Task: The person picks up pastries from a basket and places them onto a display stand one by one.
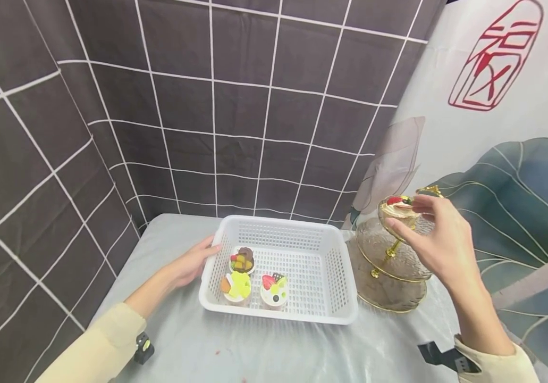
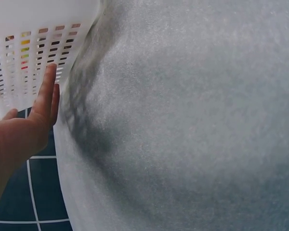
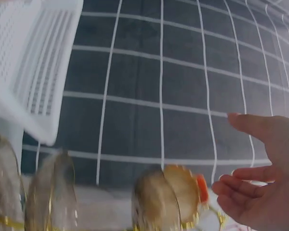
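Note:
My left hand (image 1: 192, 263) holds the left side of a white plastic basket (image 1: 280, 315); the thumb lies over the rim, and the fingers (image 2: 45, 94) lie along the outside of the slotted wall. At the right my right hand (image 1: 438, 239) is raised beside the top of a tiered stand (image 1: 369, 290) with gold trim. On its small top plate sits a cream-topped cupcake (image 1: 399, 209) with a strawberry. In the right wrist view, a gap shows between this cupcake (image 3: 180, 192) and the spread thumb and loosely bent fingers of that hand (image 3: 260, 168).
Toward the basket's left lie a chocolate-and-fruit cupcake (image 1: 242, 260), a yellow-topped cupcake (image 1: 237, 287) and a strawberry-topped cupcake (image 1: 274, 291). A pale cloth covers the table (image 1: 183, 346). Behind it hangs a dark gridded curtain (image 1: 240, 117), with a leaf-patterned cloth (image 1: 532, 197) on the right.

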### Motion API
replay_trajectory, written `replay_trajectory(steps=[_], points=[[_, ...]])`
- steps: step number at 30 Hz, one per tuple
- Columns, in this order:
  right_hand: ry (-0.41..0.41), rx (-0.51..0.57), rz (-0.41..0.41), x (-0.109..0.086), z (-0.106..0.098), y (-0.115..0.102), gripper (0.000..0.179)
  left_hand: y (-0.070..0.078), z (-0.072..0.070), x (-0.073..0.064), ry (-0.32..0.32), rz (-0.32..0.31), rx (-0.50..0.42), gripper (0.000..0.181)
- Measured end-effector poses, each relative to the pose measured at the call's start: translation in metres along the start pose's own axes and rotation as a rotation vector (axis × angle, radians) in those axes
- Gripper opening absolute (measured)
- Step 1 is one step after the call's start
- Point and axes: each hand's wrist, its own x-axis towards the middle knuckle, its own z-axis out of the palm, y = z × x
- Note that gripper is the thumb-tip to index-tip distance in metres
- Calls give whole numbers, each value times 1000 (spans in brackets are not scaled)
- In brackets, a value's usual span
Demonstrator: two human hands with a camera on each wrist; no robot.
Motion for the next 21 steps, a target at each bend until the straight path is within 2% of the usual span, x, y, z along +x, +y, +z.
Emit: replay_trajectory(steps=[4, 8, 12, 21], points=[[-1, 85, -101, 5, 22, -18, 59, 2, 1, -1, 1, 5, 1, 66], [-85, 206, -155, 7, 56, -32, 57, 5, 3, -3, 5, 1, 3, 66], [-203, 316, -151, 5, 96, -44, 58, 7, 4, -5, 11, -3, 0, 65], [-442, 433, -131, -7, 169, -72, 62, 4, 4, -4, 17, -7, -14, 65]])
